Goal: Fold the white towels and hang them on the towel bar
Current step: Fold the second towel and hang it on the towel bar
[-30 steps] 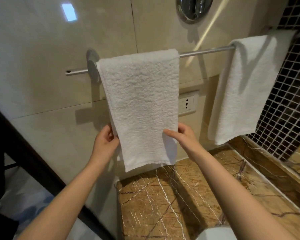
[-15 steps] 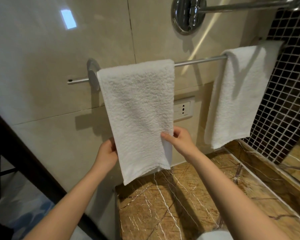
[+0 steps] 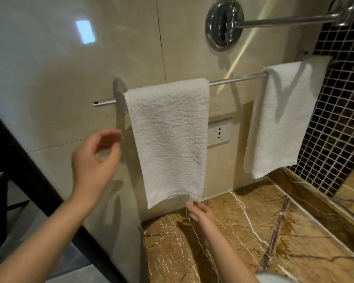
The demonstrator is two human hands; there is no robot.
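Two folded white towels hang over a chrome towel bar [image 3: 235, 79] on the beige tiled wall. The nearer towel [image 3: 170, 137] hangs at the bar's left end; the second towel [image 3: 280, 119] hangs at the right end beside the mosaic wall. My left hand [image 3: 94, 160] is blurred and held apart from the nearer towel's left edge, its fingers loosely curled and holding nothing. Just under that towel's lower right corner is my right hand [image 3: 200, 211], fingers apart, at most brushing the hem.
A brown marble counter [image 3: 243, 242] runs below the towels. A wall socket [image 3: 219, 132] sits between them. Above, a round chrome mount [image 3: 224, 23] carries a long arm to the right. Dark mosaic tiles [image 3: 339, 119] cover the right wall. A dark door frame [image 3: 25, 172] slants at the left.
Both hands have let go of the nearer towel's side edges. My left hand moved out to the left; my right hand dropped below the hem. The camera tilted up.
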